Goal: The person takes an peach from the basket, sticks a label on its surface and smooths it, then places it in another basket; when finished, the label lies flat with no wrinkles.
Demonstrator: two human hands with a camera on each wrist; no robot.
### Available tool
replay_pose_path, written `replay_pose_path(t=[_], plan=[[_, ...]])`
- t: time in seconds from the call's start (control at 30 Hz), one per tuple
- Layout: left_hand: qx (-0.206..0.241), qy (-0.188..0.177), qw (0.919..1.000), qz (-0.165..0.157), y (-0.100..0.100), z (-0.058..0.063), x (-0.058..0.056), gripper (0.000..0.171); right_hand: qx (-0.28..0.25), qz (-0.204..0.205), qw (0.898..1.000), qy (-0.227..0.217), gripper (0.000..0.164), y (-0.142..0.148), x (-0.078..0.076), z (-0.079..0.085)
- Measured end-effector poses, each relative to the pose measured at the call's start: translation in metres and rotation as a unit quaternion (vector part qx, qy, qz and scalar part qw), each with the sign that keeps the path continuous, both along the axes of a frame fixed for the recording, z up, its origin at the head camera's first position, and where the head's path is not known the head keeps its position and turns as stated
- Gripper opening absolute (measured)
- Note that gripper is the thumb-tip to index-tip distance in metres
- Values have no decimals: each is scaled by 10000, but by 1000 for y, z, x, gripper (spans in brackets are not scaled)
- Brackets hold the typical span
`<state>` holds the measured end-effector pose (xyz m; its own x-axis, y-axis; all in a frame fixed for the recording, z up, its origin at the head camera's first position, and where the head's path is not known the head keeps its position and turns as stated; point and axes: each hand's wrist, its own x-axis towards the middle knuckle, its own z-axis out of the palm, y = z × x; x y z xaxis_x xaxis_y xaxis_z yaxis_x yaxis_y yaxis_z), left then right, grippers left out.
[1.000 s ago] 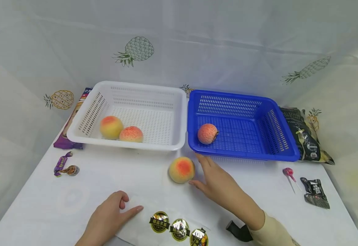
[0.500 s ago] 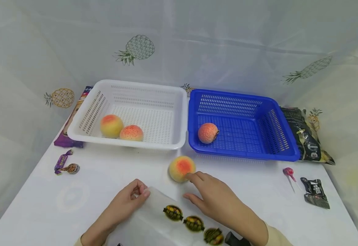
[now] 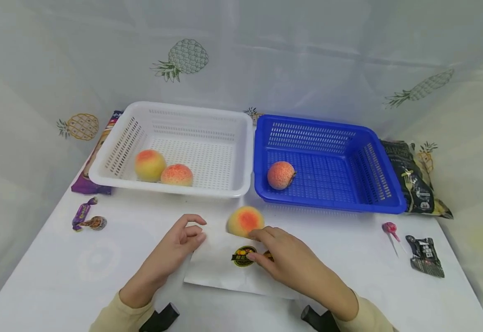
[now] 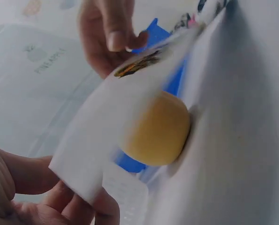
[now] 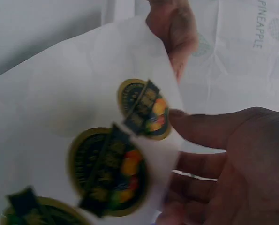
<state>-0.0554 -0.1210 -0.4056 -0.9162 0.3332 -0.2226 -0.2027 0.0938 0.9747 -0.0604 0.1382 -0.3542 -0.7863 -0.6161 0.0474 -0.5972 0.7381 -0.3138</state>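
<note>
A white sheet of stickers (image 3: 212,272) is raised off the table between both hands. Its round black-and-gold stickers (image 5: 112,169) run along one edge in the right wrist view. My left hand (image 3: 168,253) pinches the sheet's corner between thumb and fingers, as the left wrist view shows. On the other side, my right hand (image 3: 297,260) holds the sheet's edge, thumb at a sticker and fingers behind. Just beyond the sheet a yellow peach (image 3: 243,219) with a red blush sits on the table, its lower part hidden by the paper in the head view.
Behind stand a white basket (image 3: 171,188) with two peaches (image 3: 150,165) and a blue basket (image 3: 332,205) holding a reddish persimmon-like fruit (image 3: 280,175). Wrapped candies (image 3: 83,214) lie left; a lollipop (image 3: 390,228) and a black packet (image 3: 426,256) lie right. Snack bags (image 3: 415,180) flank the baskets.
The sheet has been lifted off the table and moved forward, now overlapping the peach. My left hand has moved forward and right; my right hand has drawn back from the blue basket onto the sheet.
</note>
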Motion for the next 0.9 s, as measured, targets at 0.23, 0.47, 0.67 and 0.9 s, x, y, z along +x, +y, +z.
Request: replay_pose_path(t=[0.23, 0.47, 0.67, 0.9], plan=[[-1142, 1028, 9877, -302, -7, 10, -5, 32, -469, 302, 9984, -29, 11, 5, -10, 0], [-2702, 2195, 9306, -1134, 25, 31, -13, 17, -404, 641, 9971, 6, 11, 6, -14, 3], [-1877, 935, 9624, -1726, 39, 29, -18, 14, -846, 324, 9923, 843, 8, 0, -10, 10], [49, -890, 9864, -1384, 45, 23, -5, 34, -1020, -1119, 9881, 264, 7, -5, 17, 17]])
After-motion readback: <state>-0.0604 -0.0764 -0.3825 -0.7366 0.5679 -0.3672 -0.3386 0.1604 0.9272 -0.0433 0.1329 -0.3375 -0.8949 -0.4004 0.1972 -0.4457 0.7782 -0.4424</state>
